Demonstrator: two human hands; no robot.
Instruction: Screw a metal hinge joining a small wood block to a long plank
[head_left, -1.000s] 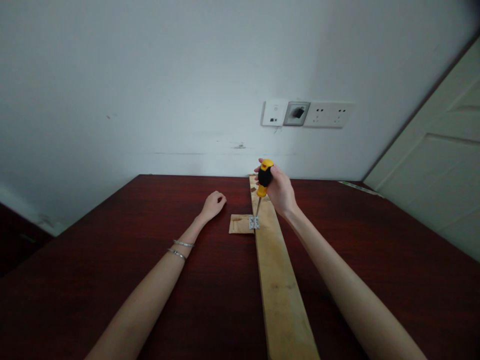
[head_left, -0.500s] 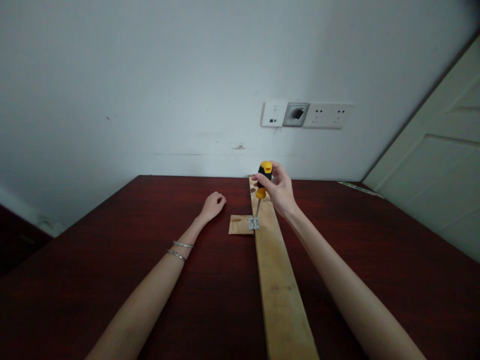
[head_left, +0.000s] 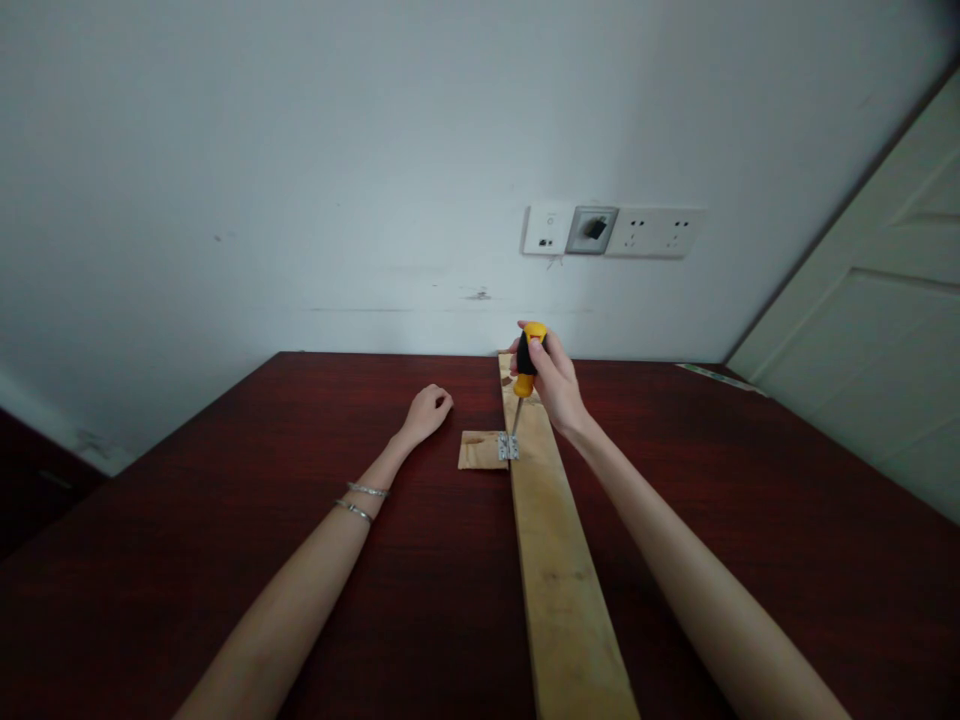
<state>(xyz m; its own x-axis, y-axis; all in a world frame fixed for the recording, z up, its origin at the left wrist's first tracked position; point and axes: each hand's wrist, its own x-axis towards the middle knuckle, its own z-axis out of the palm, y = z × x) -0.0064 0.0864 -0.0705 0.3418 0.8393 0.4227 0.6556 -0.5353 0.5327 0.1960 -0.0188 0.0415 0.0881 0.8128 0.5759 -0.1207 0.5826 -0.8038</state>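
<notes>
Head view: screwdriver [head_left: 524, 384] set to the hinge [head_left: 508, 446]

At left, the left hand [head_left: 426, 412] rests on the table [head_left: 187, 560], fingers loosely curled; whether anything lies inside the curl I cannot tell. It touches neither wood piece, perhaps because the work seems steady enough without it. Next comes the small block [head_left: 480, 450], butted beside the plank [head_left: 566, 560], apparently so the hinge can straddle their seam, one leaf on each. The screwdriver leans slightly right at the top, its tip seeming to meet the right leaf. The right hand [head_left: 559, 385] pinches the handle between thumb and fingers, a hold that likely suits turning.

For movement, the left forearm has tabletop running out to the slanting left edge. The plank's far end reaches the wall [head_left: 337, 200], which limits shifting it farther; its near end leaves view. Right of the plank, tabletop extends beneath the right forearm toward the strip [head_left: 721, 377] and the door [head_left: 862, 320].
</notes>
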